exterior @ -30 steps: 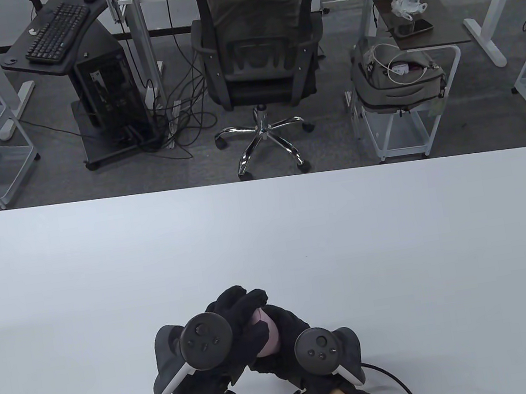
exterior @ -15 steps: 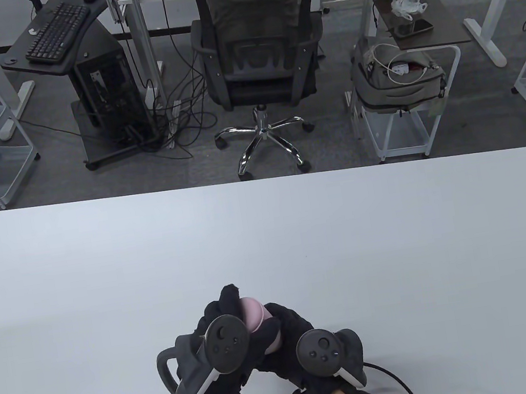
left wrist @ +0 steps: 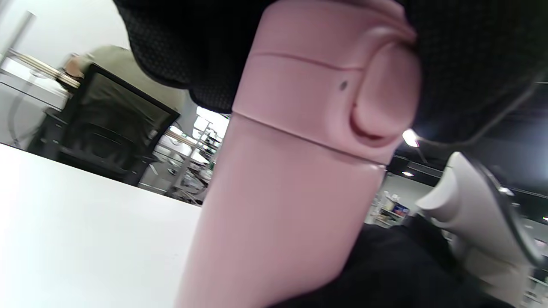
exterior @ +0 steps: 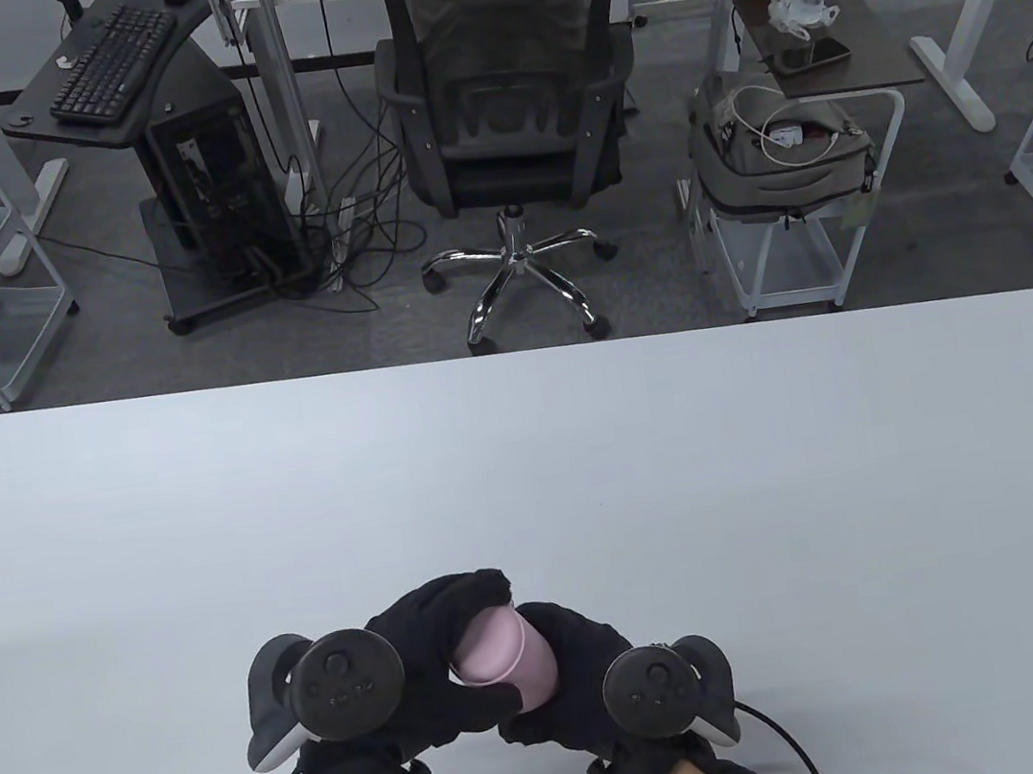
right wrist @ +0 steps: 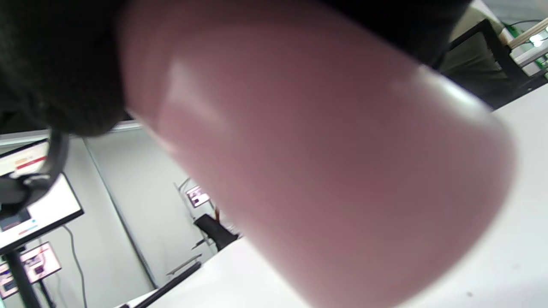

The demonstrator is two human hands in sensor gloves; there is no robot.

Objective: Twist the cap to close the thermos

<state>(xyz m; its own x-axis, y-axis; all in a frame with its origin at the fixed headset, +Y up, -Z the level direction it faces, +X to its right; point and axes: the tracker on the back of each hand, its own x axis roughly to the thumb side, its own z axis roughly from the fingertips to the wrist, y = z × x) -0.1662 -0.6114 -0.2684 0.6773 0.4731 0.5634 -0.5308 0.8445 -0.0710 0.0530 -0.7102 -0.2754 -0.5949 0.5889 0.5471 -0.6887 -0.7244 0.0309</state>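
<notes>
A pink thermos (exterior: 510, 664) stands near the front edge of the white table (exterior: 528, 463), between my two gloved hands. My left hand (exterior: 442, 670) wraps over its pink cap (left wrist: 329, 81) from the left and grips it. The cap has a round push button (left wrist: 385, 94) on its side and sits on the body with a thin seam. My right hand (exterior: 570, 680) grips the thermos body (right wrist: 325, 171) from the right. The body fills the right wrist view, blurred. The lower part of the thermos is hidden by my hands in the table view.
Black cables (exterior: 783, 745) trail from my wrists at the table's front edge. Beyond the far edge stand an office chair (exterior: 515, 116), a keyboard desk (exterior: 110, 69) and a wire cart with a grey bag (exterior: 782, 153).
My left hand has turned on the cap: its tracker swung left and downward, and the fingers now curl over the top. More of the pink cap shows. The right hand shifted slightly right.
</notes>
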